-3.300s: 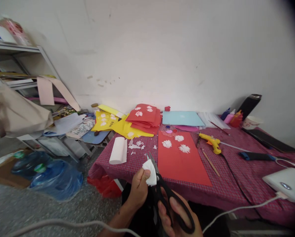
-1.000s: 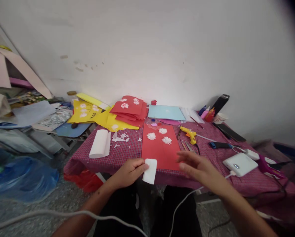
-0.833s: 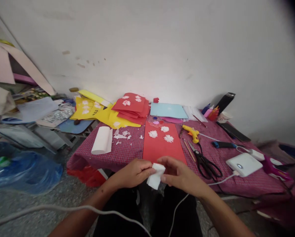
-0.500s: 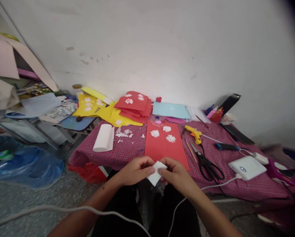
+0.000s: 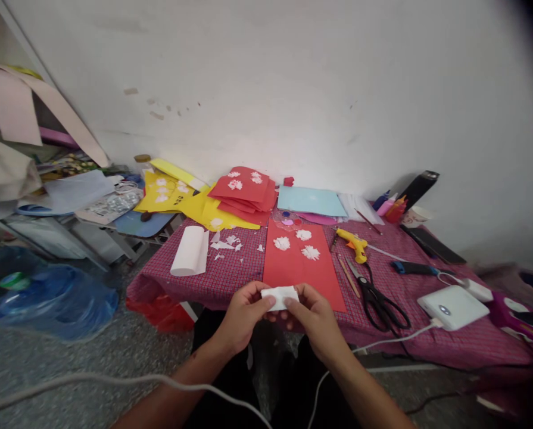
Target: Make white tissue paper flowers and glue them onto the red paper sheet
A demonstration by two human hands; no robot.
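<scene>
A small folded piece of white tissue paper (image 5: 279,296) is held level between both hands, just off the table's front edge. My left hand (image 5: 247,310) pinches its left end, thumb on top. At the other end my right hand (image 5: 313,313) grips it the same way; the fingers underneath are partly hidden. Beyond the hands lies a red paper sheet (image 5: 302,277) bearing three white paper flowers (image 5: 310,252). A white tissue roll (image 5: 188,251) rests to the left, with torn paper scraps (image 5: 224,243) beside it.
To the right are a yellow glue gun (image 5: 353,243), black scissors (image 5: 377,301), a pencil (image 5: 348,276) and a white power bank (image 5: 454,307) with a cable. Red sheets (image 5: 243,193), yellow paper (image 5: 195,208) and a light blue sheet (image 5: 311,201) lie along the back.
The tissue has turned from a tilted diamond to a level, narrower strip. Both hands have shifted slightly and now hold its opposite ends. The view has moved a little.
</scene>
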